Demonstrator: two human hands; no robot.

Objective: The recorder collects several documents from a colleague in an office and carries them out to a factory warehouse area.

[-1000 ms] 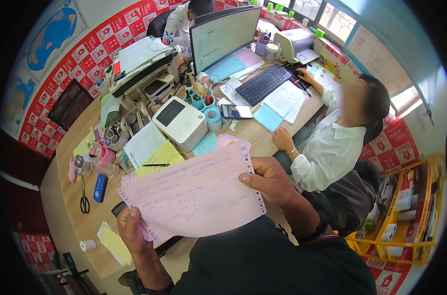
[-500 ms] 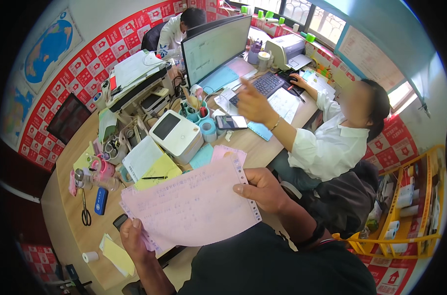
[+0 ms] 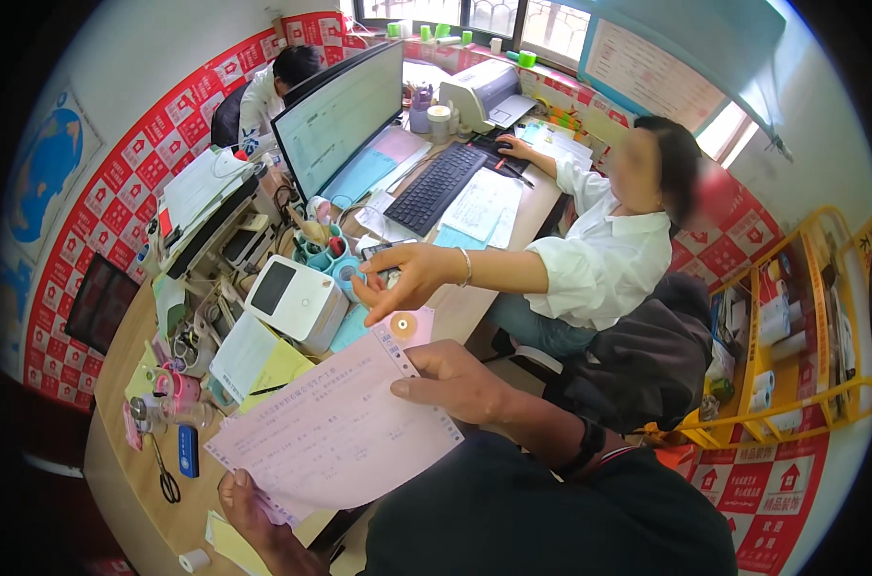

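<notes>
A pink form (image 3: 340,442) with punched edge strips is held up on the near side of the white box-shaped device (image 3: 297,305), which has a dark panel on its top and serves as the landmark here. The person's left hand (image 3: 249,509), nearer than the device and to its left, has its grip clamped on the form's lower left corner. The right hand (image 3: 455,384), nearer than the device and to its right, has its grip clamped on the form's right edge, thumb laid over the paper; a dark band (image 3: 589,444) circles that wrist. Just right of the device, a co-worker's hand (image 3: 407,274) is stretched out with the fingers parted, near the form's top corner; whether it touches the paper I cannot tell. The co-worker's other hand (image 3: 515,146) rests at a mouse, well beyond the device to the right. On the surface (image 3: 129,451), a yellow sheet (image 3: 280,363) lies just in front of the device, with a dark pen (image 3: 268,389) across it. Left of the device and nearer are scissors (image 3: 165,475) and a blue box (image 3: 187,451); behind it stand a monitor (image 3: 345,125) and, further right, a black keyboard (image 3: 436,189).
</notes>
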